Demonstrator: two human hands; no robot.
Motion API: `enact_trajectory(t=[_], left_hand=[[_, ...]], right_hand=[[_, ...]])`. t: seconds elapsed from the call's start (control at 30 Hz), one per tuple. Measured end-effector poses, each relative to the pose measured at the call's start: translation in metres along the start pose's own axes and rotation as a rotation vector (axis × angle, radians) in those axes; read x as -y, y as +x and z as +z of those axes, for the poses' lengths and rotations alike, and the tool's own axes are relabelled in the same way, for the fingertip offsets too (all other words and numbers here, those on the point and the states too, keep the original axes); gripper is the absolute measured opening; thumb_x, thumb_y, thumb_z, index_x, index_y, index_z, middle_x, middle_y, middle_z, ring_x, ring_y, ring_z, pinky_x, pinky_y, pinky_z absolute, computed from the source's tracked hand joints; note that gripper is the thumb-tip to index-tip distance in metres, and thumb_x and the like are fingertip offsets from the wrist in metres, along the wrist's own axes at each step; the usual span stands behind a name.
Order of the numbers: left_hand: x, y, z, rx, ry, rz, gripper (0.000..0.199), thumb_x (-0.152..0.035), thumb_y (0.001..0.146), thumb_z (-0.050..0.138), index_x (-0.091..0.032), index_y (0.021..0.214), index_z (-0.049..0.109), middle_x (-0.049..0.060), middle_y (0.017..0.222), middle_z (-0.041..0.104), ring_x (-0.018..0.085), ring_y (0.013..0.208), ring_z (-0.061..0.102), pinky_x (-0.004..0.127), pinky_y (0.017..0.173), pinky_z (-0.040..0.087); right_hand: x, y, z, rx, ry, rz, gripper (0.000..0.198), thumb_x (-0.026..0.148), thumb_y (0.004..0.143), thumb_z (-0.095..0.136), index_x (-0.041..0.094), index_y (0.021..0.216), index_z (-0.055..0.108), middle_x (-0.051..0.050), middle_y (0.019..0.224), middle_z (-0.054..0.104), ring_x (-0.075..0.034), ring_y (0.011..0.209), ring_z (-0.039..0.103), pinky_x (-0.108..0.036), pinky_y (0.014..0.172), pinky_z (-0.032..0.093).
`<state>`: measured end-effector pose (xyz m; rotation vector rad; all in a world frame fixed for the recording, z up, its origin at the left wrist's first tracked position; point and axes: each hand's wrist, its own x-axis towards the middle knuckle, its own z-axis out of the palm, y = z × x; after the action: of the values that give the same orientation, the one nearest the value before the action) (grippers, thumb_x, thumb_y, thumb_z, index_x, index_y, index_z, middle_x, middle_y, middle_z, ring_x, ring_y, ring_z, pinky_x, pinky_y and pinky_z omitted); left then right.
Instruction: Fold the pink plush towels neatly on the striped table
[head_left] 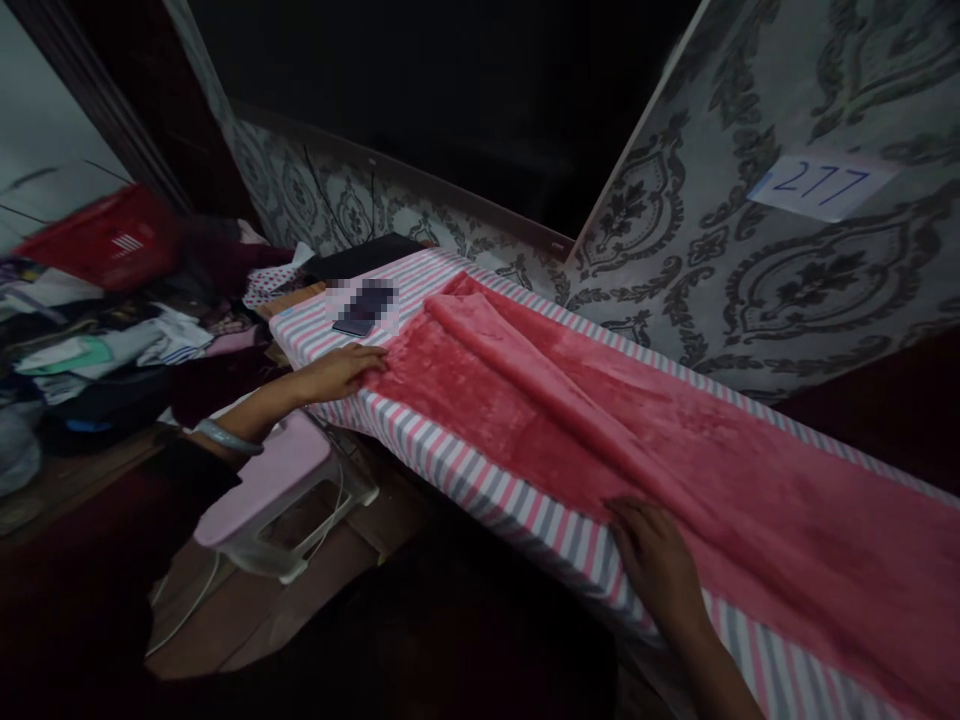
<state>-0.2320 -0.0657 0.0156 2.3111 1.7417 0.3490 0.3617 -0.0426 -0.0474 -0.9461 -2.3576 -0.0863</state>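
A pink-red plush blanket (495, 425) lies lengthwise over a table with a striped cloth (480, 487), a long raised fold running along its middle. My left hand (341, 370), with a bangle at the wrist, grips the blanket's near left corner. Farther right along the near edge, my right hand (656, 550) has its fingers bent and closed on the blanket's border. Part of the fingers on both hands is hidden from this angle. A phone (354, 325), partly blurred out, rests on the striped cloth beyond my left hand.
Below the table's left end stands a pink-topped stool (281, 470) with a white cable near it. Piled clothes (142, 345) and a red basket (112, 240) are at the left. A large dark screen (450, 90) hangs behind the table, beside a paper marked 277 (821, 187).
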Motion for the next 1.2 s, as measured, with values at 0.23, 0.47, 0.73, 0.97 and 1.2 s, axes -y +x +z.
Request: enact_trajectory(t=[0.23,0.47,0.73,0.97,1.2], left_hand=[[0.005,0.031,0.001,-0.239,-0.257,-0.161,0.039,-0.051,0.088,0.052,-0.018,0.091,0.072,0.007,0.096,0.073,0.02,0.088,0.065,0.028,0.081,0.05],[-0.007,0.083,0.004,-0.283,-0.173,-0.494,0.011,-0.031,0.076,0.057,-0.021,0.071,0.056,-0.001,0.06,0.052,0.016,0.061,0.048,0.028,0.06,0.034],[-0.009,0.085,0.005,-0.273,-0.026,-0.587,0.021,-0.037,0.09,0.058,-0.019,0.084,0.065,0.009,0.081,0.071,0.024,0.08,0.065,0.029,0.067,0.041],[-0.03,0.082,-0.003,-0.227,0.269,-0.61,0.032,-0.033,0.095,0.047,-0.013,0.106,0.071,0.019,0.102,0.075,0.032,0.093,0.069,0.038,0.074,0.05],[-0.055,0.077,0.023,-0.17,0.307,0.009,0.052,-0.042,0.1,0.042,-0.022,0.145,0.06,0.013,0.155,0.055,0.036,0.146,0.043,0.055,0.118,0.034]], right_hand=[[-0.011,0.008,0.002,-0.047,0.027,0.229,0.045,0.048,0.105,0.042,0.018,0.099,0.075,-0.01,0.093,0.077,-0.026,0.084,0.071,-0.038,0.08,0.056],[-0.018,0.042,0.008,-0.041,0.067,0.542,0.056,0.058,0.095,0.039,0.015,0.106,0.074,-0.015,0.098,0.078,-0.03,0.086,0.072,-0.043,0.081,0.056],[-0.015,0.035,0.015,-0.071,0.002,0.529,0.045,0.05,0.097,0.04,0.018,0.105,0.07,-0.013,0.099,0.076,-0.028,0.085,0.071,-0.039,0.079,0.054],[-0.015,0.038,0.011,-0.064,-0.132,0.399,0.032,0.03,0.1,0.04,0.019,0.097,0.069,-0.012,0.094,0.073,-0.026,0.084,0.066,-0.038,0.078,0.051],[0.003,0.035,0.01,-0.076,-0.176,0.119,0.032,0.02,0.102,0.044,0.019,0.119,0.071,-0.012,0.117,0.072,-0.029,0.106,0.062,-0.044,0.092,0.05]])
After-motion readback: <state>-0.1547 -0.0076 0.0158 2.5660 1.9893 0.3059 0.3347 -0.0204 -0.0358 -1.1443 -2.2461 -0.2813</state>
